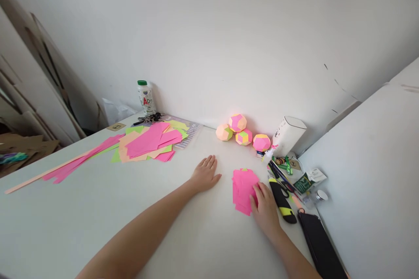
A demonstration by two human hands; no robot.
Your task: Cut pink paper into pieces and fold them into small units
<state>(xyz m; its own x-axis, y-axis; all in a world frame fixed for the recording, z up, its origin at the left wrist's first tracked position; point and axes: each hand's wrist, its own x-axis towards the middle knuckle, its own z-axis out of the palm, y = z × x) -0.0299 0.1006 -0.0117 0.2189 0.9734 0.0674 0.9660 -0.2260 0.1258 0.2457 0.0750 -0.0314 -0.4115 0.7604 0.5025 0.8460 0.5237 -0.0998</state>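
My left hand [203, 175] lies flat on the white table, palm down with fingers stretched out and nothing in it. To its right is a loose stack of cut pink paper pieces [242, 192], with a bit of green showing at the top edge. My right hand [266, 209] is at the right edge of this stack, its fingers bent and thumb and fingertips closed on the pink paper. How many sheets it grips is hidden. Close to the right of that hand lies a black and yellow box cutter [282, 200].
Many-sided paper balls [237, 122] sit by the wall. Colored paper sheets [147, 141] overlap a ruled mat at the left, beside paper strips [85, 154], keys [149, 118] and a bottle [146, 98]. A white box [290, 135], pens, small packets and a black case [321, 244] line the right.
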